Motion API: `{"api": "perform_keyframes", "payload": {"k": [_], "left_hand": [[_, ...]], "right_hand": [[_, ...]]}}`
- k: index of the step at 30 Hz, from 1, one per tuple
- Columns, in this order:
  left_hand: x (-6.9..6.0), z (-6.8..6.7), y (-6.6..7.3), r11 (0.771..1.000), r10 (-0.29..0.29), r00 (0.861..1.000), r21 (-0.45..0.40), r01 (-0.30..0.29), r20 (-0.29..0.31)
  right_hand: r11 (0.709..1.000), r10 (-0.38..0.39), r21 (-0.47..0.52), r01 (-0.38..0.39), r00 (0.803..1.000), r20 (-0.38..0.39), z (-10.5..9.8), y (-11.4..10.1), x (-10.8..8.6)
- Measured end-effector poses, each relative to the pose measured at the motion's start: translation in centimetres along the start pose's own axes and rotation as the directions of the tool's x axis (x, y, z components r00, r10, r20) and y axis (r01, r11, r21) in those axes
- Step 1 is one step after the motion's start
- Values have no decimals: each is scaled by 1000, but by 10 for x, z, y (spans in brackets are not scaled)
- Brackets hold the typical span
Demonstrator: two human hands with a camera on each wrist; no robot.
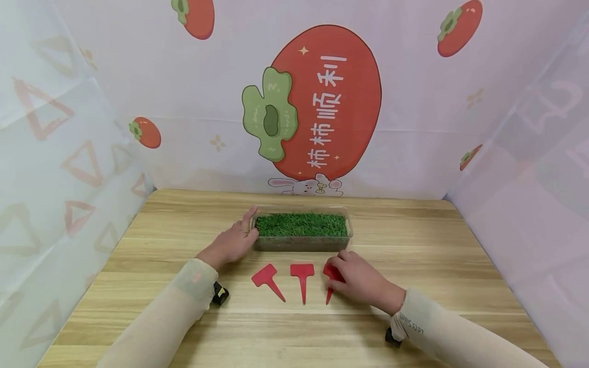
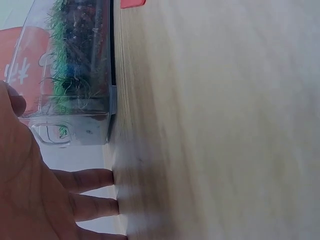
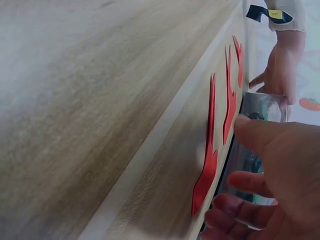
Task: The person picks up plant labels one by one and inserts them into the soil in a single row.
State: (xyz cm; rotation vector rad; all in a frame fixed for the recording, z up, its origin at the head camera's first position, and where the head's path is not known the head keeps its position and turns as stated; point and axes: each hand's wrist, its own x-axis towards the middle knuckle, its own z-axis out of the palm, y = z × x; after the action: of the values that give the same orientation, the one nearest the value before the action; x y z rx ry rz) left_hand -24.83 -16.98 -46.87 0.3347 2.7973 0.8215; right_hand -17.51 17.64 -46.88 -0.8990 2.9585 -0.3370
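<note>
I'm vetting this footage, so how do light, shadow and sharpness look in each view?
Head: fairly even light, with the red markers and backdrop lettering clear; left wrist: a soft dark patch on the tabletop by the fingers, reflections on the clear container; right wrist: near tabletop grain looks blurred, with soft shading beside the nearest marker.

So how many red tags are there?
3, in front of the box: left tag, middle tag, and right tag, partly hidden by the right hand. None seems fully hidden.
</note>
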Motion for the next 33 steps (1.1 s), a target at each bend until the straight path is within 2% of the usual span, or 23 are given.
{"api": "perform_keyframes", "payload": {"k": [10, 19, 33], "left_hand": [[1, 2, -2, 1000, 2, 1000, 5, -2, -4], [1, 1, -1, 1000, -8, 1000, 6, 8, -8], [1, 2, -1, 1000, -11, 1000, -4, 11, -13]], "right_hand": [[999, 42, -4, -42, 997, 60, 1, 1, 0], [999, 35, -2, -35, 997, 62, 1, 0, 5], [994, 98, 36, -103, 988, 116, -5, -9, 12]]}}
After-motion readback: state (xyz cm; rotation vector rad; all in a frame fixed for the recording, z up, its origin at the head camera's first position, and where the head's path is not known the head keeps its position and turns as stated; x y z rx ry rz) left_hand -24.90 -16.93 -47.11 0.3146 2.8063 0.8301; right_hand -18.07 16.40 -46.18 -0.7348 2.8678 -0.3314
